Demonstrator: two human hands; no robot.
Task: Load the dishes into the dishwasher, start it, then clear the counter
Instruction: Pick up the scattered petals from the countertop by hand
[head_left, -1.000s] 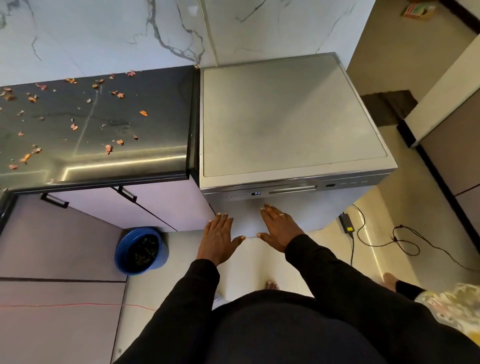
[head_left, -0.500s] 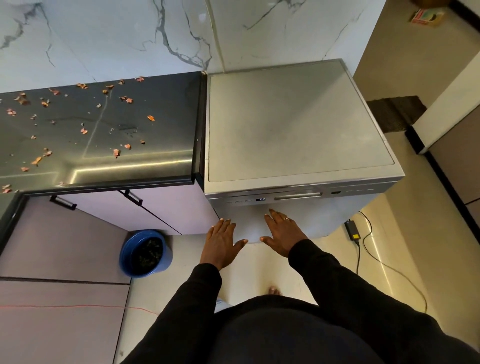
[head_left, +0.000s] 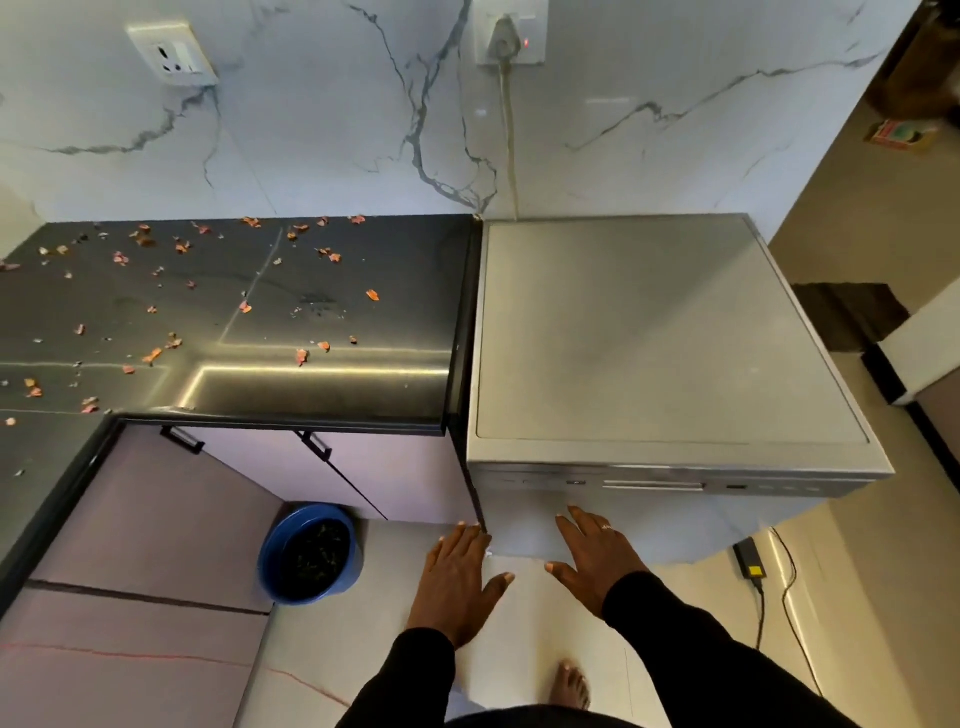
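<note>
Dishwasher: door shut; loading judged done.
Left hand, right hand: each grip spread flat, empty, against the door.
Counter, left of grip: scraps uncleared.

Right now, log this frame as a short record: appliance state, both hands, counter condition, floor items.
dishwasher: silver, door shut, beside the counter end; its cord runs up to a wall socket with a red light on
left hand: open, flat, fingers spread, at the door's left edge, holding nothing
right hand: open, flat against the door front below the control strip, ring on one finger
counter: dark, glossy, strewn with small orange-pink scraps; no dishes in view
floor: blue tub with dark contents by the cabinets; black adapter with cable at right
</note>
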